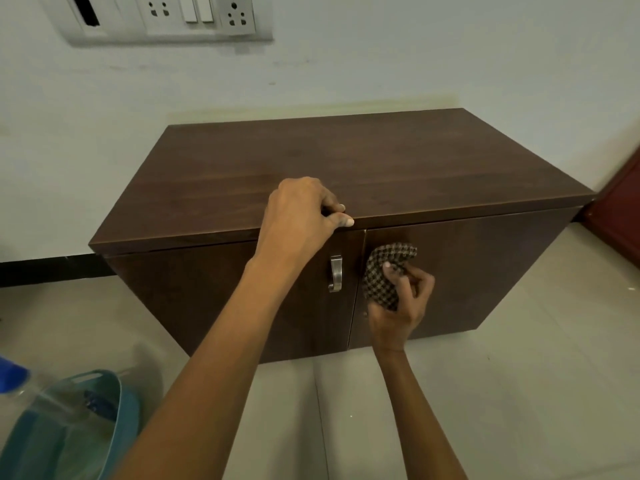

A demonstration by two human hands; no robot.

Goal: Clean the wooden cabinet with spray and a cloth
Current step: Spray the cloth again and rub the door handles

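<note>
— What is shown of the room?
— A pale wall point(415, 64) with a socket panel point(166, 15) and a tiled floor point(519, 375). The cabinet point(346, 161) is set against that wall.
— Where is the cloth?
— The cloth point(381, 275) is bunched and clamped in the right hand point(401, 306). It is pressed to the right door, just beside the seam and the handle point(335, 273). The left hand point(298, 216) is curled over the front edge of the top, as if the cabinet were being steadied.
— How much is judged done?
— That cannot be told surely, as no wet marks or streaks are made out on the wood. Wiping of the front is judged to be under way, and the left door and sides are probably left.
— And the spray?
— A blue-capped bottle point(10, 374) is glimpsed at the lower left beside a teal tub point(117, 403). Whether it is the spray cannot be told.
</note>
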